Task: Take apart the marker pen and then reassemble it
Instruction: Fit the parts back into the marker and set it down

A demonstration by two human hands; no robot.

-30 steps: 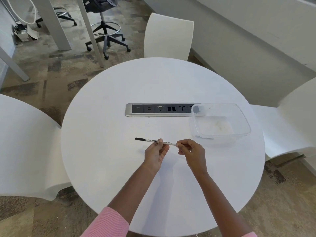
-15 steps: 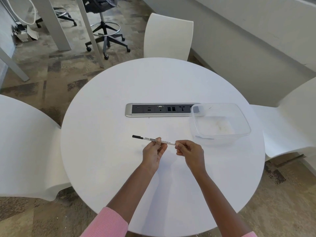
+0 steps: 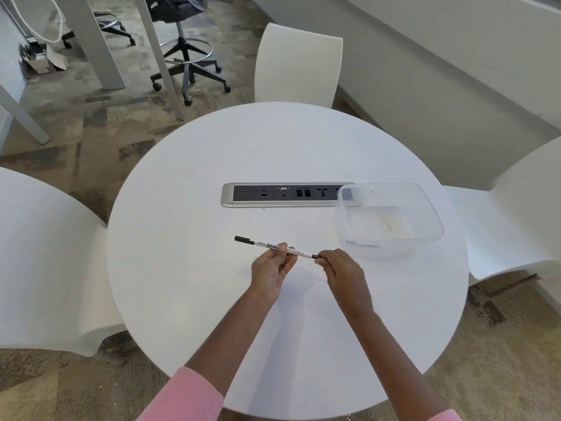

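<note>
**Marker held at both ends above round table**

Since a second ago the marker pen (image 3: 277, 248) has slid leftward through the grip: more of its barrel now shows between the hands, and a small black end piece is exposed at the right fingertips. Slim white cylinder, black printed lettering, black cap with clip at its left end. It hangs nearly level, left end slightly farther away, just over the table (image 3: 188, 268).

Left hand (image 3: 273, 270) pinches the barrel mid-length, thumb and fingertips closed on it. Right hand (image 3: 341, 273) nips the black right end between fingertips. Pink ribbed sleeve cuffs at both forearms.

Table: smooth matte white, circular. Set in it, a brushed-silver socket strip (image 3: 285, 194) with a dark port panel. Clear rounded-rectangle plastic container (image 3: 391, 218), faintly smeared floor, overlaps the strip's right end. Moulded white chairs around.
</note>
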